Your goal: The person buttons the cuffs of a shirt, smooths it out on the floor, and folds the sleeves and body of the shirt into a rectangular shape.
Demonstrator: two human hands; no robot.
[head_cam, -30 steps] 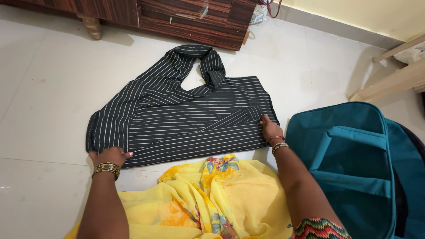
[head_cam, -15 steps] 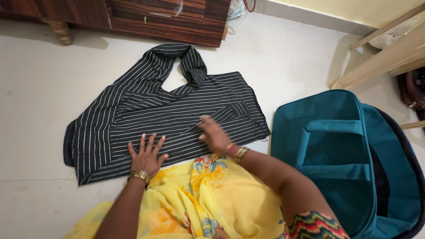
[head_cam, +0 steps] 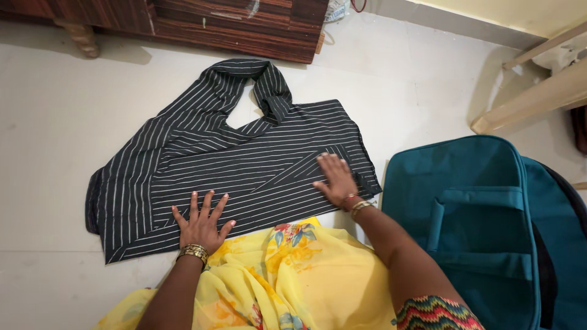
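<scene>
A black garment with thin white stripes lies folded flat on the pale tiled floor. My left hand rests palm down on its near edge, fingers spread. My right hand presses flat on the garment's right part, close to its right edge. Both wrists carry gold bangles. Neither hand holds anything.
A yellow flowered cloth covers my lap just below the garment. An open teal suitcase lies on the right. Dark wooden furniture stands along the far side, and a pale wooden frame at the upper right.
One second ago my hands held the garment's left and right ends. Now both lie flat on it; the right hand has slid rightward in the last half second.
</scene>
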